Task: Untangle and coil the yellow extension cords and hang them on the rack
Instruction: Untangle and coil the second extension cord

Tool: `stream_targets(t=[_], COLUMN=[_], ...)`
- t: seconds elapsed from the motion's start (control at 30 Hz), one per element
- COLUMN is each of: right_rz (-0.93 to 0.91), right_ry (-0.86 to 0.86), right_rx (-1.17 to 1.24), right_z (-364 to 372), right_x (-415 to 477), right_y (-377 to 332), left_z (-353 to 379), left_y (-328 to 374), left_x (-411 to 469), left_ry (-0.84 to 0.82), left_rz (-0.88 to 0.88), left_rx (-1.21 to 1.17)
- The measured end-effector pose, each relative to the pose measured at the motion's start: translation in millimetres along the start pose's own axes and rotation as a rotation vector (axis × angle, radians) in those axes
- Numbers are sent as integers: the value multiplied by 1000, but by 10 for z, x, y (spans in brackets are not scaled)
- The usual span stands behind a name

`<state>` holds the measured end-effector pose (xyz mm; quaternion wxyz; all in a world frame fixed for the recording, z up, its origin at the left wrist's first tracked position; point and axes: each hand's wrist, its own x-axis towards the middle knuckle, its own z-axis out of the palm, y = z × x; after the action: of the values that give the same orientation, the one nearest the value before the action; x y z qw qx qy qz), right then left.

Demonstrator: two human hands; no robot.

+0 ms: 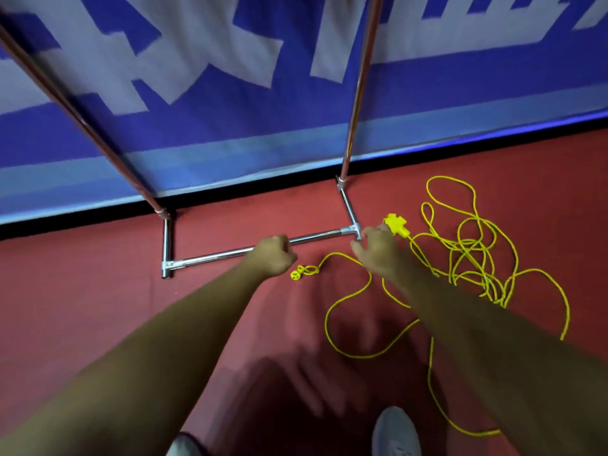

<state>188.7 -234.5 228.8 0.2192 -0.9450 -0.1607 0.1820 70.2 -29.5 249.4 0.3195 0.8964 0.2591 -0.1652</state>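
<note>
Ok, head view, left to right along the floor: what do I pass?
Rack corner → left hand → plug → right hand → cord tangle.

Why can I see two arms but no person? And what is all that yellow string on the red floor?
The camera sits on the person's head and looks down, so you see only their own arms and the tips of their shoes. The yellow string is an extension cord, lying tangled on the red floor. Its plug lies near the left hand, which is curled in a fist with nothing showing in it. The right hand reaches with loose fingers for the cord's yellow socket block; I cannot tell if it touches. The shiny metal pipes are the rack for hanging the cord, in front of a blue and white banner.
</note>
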Motion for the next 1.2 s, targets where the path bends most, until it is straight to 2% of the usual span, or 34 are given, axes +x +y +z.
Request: stream_targets(t=[0.27, 0.47, 0.53, 0.63, 0.73, 0.83, 0.93, 1.0, 1.1, 1.2], right_rz=[-38, -166, -204, -194, -236, -319, -292, -258, -303, -279], right_ry=[-190, -203, -291, -432, -370, -382, -352, -324, -291, -270], right_rx=[-80, -150, -146, -175, -190, -229, -94, 32, 105, 258], right_z=[1174, 1913, 2154, 2478, 2655, 2647, 2446, 2179, 1709, 1196], right_x=[523, 1023, 1161, 1207, 1056, 838, 661, 544, 398, 207], right_y=[528, 610, 607, 623, 688, 716, 642, 480, 127, -277], left_z=[960, 1477, 1664, 1939, 2124, 2100, 1926, 1695, 1223, 624], left_y=[-661, -917, -1032, -1226, -1326, -1385, -1361, -1313, -1136, -825], left_x=[876, 1462, 1636, 1763, 1642, 1421, 1145, 932, 635, 235], left_ry=[-71, -59, -30, -90, -52, -124, -189, -178, -157, -62], left_rz=[-37, 28, 36, 37, 45, 30, 84, 82, 81, 86], left_rx=[14, 16, 6, 121, -19, -236, -315, -414, -589, -724])
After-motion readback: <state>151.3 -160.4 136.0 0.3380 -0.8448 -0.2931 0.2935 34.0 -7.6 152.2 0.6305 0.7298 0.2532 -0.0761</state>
